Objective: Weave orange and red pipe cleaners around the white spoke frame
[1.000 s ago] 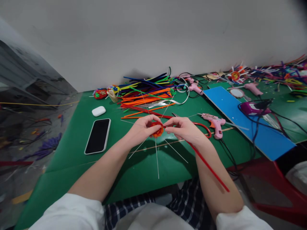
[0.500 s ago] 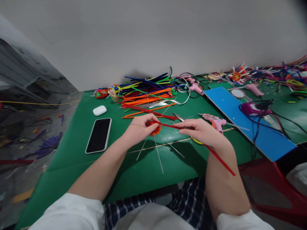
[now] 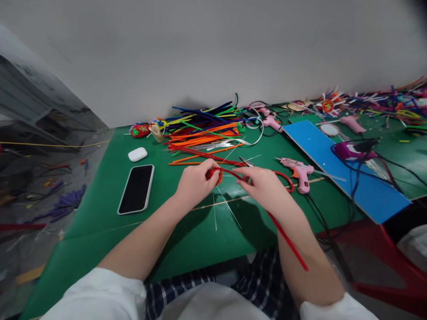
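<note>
My left hand (image 3: 196,180) is closed around a small round orange-red pipe-cleaner piece (image 3: 218,178), much of it hidden by the fingers. Thin pale wires (image 3: 229,208) fan out from this piece. Between finger and thumb, my right hand (image 3: 260,184) pinches a red pipe cleaner (image 3: 288,240). One end of it reaches across to the round piece, while its loose tail hangs down over my right forearm. Scissors with red handles (image 3: 289,181) lie on the green table behind my right hand, partly covered by it.
A phone (image 3: 136,190) and a white case (image 3: 137,154) lie to the left. Behind my hands is a pile of coloured pipe cleaners (image 3: 207,131). On the right are a pink glue gun (image 3: 300,172), a blue board (image 3: 320,155) and a purple corded tool (image 3: 353,151).
My right hand pulled the red pipe cleaner away to the right, then came back nearer the round piece. My left hand has turned the piece, so the wires point differently.
</note>
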Available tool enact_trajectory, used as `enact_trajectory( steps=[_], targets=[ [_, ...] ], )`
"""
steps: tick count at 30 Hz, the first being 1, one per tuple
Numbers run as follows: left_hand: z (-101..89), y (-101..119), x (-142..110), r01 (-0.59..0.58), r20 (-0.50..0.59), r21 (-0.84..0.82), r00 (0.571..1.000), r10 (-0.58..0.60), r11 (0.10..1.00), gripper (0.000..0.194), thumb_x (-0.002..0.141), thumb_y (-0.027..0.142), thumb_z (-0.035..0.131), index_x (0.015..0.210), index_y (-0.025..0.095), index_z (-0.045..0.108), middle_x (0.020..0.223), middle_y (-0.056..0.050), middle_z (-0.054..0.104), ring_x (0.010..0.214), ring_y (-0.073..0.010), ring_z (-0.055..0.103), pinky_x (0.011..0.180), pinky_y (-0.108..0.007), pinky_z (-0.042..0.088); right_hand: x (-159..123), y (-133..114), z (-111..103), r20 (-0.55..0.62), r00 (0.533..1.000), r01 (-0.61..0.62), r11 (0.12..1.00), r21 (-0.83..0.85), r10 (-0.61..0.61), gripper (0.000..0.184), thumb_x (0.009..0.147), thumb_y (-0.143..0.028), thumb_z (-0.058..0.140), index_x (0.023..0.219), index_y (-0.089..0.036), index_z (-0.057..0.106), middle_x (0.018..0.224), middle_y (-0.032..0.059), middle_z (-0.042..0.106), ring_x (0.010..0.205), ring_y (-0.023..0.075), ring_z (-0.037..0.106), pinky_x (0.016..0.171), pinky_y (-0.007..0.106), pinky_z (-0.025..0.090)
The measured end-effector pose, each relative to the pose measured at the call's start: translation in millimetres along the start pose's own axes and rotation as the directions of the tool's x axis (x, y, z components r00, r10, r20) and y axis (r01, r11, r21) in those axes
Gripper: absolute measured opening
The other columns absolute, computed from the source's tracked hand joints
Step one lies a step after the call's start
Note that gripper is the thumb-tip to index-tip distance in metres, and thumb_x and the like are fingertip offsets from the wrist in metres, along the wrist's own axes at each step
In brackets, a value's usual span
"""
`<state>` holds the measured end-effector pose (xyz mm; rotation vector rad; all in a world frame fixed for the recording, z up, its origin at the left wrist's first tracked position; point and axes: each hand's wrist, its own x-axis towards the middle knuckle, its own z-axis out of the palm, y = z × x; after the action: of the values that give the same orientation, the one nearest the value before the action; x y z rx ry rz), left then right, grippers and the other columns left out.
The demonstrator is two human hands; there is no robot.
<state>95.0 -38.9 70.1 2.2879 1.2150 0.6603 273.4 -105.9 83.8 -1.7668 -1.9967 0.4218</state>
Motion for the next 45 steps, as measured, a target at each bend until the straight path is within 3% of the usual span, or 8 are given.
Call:
enact_trajectory(
  steps=[9, 17, 26, 34, 40, 45],
  targets=[
    [1.3, 3, -2, 0.015, -0.009, -0.005, 1.0, -0.015, 1.0, 0.019, 0.081, 0.033, 0.045, 0.088, 0.02, 0.057, 0.064, 0.0, 0.061, 0.056, -0.0116, 0.054, 0.057, -0.022, 0.04, 7, -17, 17, -0.014, 0.999, -0.045, 0.997, 0.057, 0.046, 0.024, 0.081, -0.022, 0.051, 0.102, -0.021, 0.063, 0.096, 0.0056, 0.067, 0.086, 0.0188, 0.062, 0.075, 0.028, 0.044],
    [0.4, -3, 5, 0.045, 0.176, -0.219, 0.984, -0.006, 0.975, 0.023, 0.079, 0.035, 0.049, 0.088, 0.019, 0.061, 0.069, 0.0, 0.064, 0.061, -0.0124, 0.056, 0.061, -0.023, 0.043, 6, -15, 19, -0.076, 0.996, -0.042, 0.999, 0.018, 0.043, 0.024, 0.084, -0.023, 0.046, 0.098, -0.021, 0.065, 0.09, 0.0053, 0.068, 0.082, 0.0182, 0.062, 0.071, 0.027, 0.043],
    [6.1, -5, 4, 0.092, 0.161, -0.264, 0.986, -0.05, 0.96, 0.021, 0.079, 0.036, 0.049, 0.087, 0.019, 0.058, 0.072, 0.0, 0.064, 0.063, -0.0128, 0.058, 0.061, -0.024, 0.043, 6, -19, 16, -0.03, 0.999, -0.022, 0.999, -0.032, 0.021, 0.022, 0.085, -0.024, 0.045, 0.09, -0.022, 0.066, 0.086, 0.0036, 0.068, 0.081, 0.0175, 0.061, 0.067, 0.025, 0.04],
    [4.8, -1, 0, 0.064, 0.127, -0.182, 0.991, -0.041, 0.981, 0.02, 0.079, 0.035, 0.047, 0.092, 0.021, 0.054, 0.062, 0.003, 0.059, 0.056, -0.0121, 0.053, 0.057, -0.023, 0.04, 5, -16, 13, -0.024, 1.0, -0.015, 0.995, 0.101, 0.017, 0.019, 0.082, -0.027, 0.05, 0.084, -0.021, 0.067, 0.069, 0.0006, 0.065, 0.059, 0.0123, 0.054, 0.054, 0.022, 0.032],
    [2.4, 0, 0, 0.045, 0.101, -0.076, 0.994, -0.037, 0.996, 0.018, 0.079, 0.034, 0.048, 0.09, 0.022, 0.054, 0.061, 0.003, 0.059, 0.054, -0.0122, 0.052, 0.055, -0.023, 0.038, 5, -15, 12, 0.007, 0.999, -0.034, 0.97, 0.239, 0.033, 0.02, 0.082, -0.025, 0.048, 0.083, -0.021, 0.067, 0.065, -0.0004, 0.062, 0.056, 0.0112, 0.051, 0.052, 0.022, 0.032],
    [3.5, -4, 1, 0.039, 0.093, -0.101, 0.995, -0.03, 0.994, 0.018, 0.08, 0.034, 0.048, 0.091, 0.021, 0.053, 0.065, 0.002, 0.059, 0.057, -0.0122, 0.054, 0.058, -0.024, 0.04, 3, -10, 12, 0.136, 0.99, -0.101, 0.895, 0.434, 0.046, 0.029, 0.085, -0.024, 0.039, 0.103, -0.025, 0.063, 0.066, -0.0015, 0.06, 0.051, 0.0102, 0.052, 0.046, 0.021, 0.035]
  ],
)
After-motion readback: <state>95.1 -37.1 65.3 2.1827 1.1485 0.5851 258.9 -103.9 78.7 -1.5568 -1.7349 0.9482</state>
